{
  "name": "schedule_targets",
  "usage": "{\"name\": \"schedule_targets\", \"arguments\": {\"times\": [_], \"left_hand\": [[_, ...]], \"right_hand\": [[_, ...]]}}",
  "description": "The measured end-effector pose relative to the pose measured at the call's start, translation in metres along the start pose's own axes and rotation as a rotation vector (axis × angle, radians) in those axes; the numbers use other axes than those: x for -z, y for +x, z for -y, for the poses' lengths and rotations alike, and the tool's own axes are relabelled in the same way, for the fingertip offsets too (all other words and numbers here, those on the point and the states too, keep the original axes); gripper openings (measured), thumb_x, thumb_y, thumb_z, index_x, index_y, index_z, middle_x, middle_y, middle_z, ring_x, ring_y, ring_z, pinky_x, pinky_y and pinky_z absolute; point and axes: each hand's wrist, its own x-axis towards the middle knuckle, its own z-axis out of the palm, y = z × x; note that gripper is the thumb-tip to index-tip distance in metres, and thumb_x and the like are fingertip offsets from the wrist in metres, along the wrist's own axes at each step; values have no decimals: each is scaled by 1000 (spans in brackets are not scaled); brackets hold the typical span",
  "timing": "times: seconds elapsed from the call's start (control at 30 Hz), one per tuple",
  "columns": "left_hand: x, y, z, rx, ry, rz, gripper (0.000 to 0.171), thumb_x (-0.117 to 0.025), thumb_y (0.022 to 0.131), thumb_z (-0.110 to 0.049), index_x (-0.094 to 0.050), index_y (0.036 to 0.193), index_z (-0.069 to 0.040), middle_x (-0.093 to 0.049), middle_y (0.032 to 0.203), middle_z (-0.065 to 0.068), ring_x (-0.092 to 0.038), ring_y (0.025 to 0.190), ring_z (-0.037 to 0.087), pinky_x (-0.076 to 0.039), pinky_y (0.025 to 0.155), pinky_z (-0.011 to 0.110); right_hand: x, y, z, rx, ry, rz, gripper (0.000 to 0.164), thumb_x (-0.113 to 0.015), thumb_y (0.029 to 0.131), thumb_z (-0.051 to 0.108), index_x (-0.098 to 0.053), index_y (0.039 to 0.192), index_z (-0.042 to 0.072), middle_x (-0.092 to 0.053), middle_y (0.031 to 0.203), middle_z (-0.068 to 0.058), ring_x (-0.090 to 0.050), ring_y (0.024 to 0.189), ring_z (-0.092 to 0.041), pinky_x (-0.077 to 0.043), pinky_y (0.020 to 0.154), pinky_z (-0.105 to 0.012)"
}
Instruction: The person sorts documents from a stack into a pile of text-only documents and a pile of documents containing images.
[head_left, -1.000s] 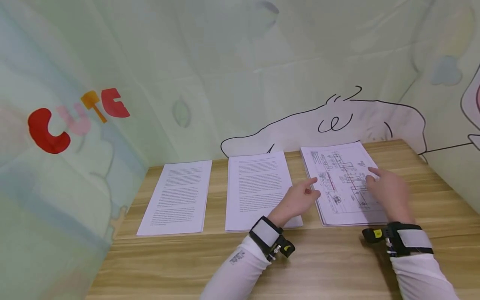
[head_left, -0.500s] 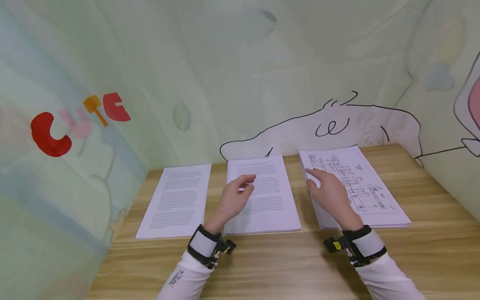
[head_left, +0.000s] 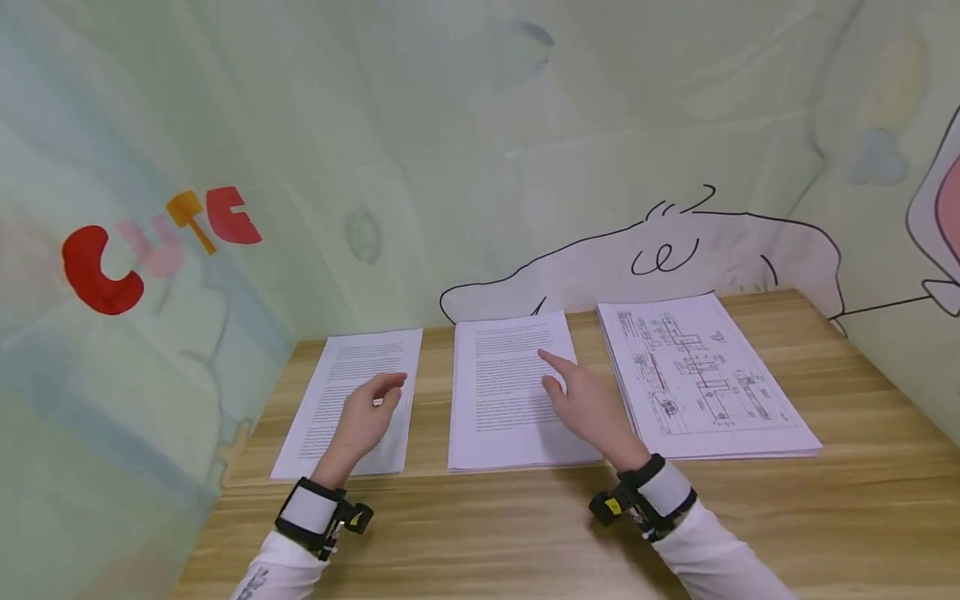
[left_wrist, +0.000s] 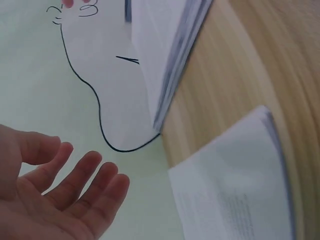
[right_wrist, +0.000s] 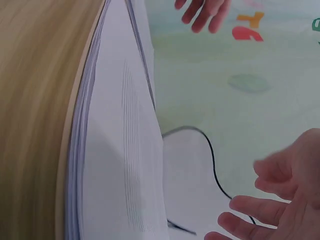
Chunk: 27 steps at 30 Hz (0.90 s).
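Observation:
Three stacks of printed paper lie in a row on the wooden table. Over the left stack (head_left: 318, 408), a page of typed text, hovers my left hand (head_left: 363, 421), its fingers loosely bent. In the left wrist view that hand (left_wrist: 70, 195) holds nothing, its fingers apart. My right hand (head_left: 588, 404) is over the right side of the middle stack (head_left: 498, 383), also typed text, index finger extended. The right wrist view shows this hand (right_wrist: 285, 195) with spread fingers and nothing in them. The right stack (head_left: 708, 383) has a line diagram on top.
Wooden table surface (head_left: 495, 533) runs in front of the stacks and between them. A pale printed cloth backdrop (head_left: 465, 167) with cartoon outlines and colored letters rises behind and to the left. Each wrist wears a strapped camera (head_left: 358, 518).
Both hands have moved left: the left hand from beside the right stack across the middle stack to the left one, the right hand from the right stack to the middle one. The stacks stay put.

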Motion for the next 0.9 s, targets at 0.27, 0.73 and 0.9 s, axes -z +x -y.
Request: {"name": "schedule_targets", "arguments": {"times": [0.27,0.73,0.9], "left_hand": [[20,-5,41,76,91,-96,31,-46,97,-15,-60,123,-6,-62,124,17,-57,116,33,-47,93,47],[55,-10,103,300,244,-57,45,-38,94,-12,-45,133,10,-42,139,33,-45,124,44,-41,97,54],[58,-11,115,331,263,-7,51,-40,93,-14,-38,135,14,-37,141,36,-34,133,49,-31,108,58]], "right_hand": [[-41,4,41,17,188,102,44,-47,97,17,-44,141,17,-54,138,-11,-41,57,-12,-37,52,-24],[-106,11,92,95,284,278,46,-38,98,13,-39,144,9,-53,66,-6,-31,41,-6,-32,41,-19],[-127,12,97,61,346,357,48,-43,97,15,-37,144,8,-58,76,-5,-47,50,-11,-41,46,-23]]}}
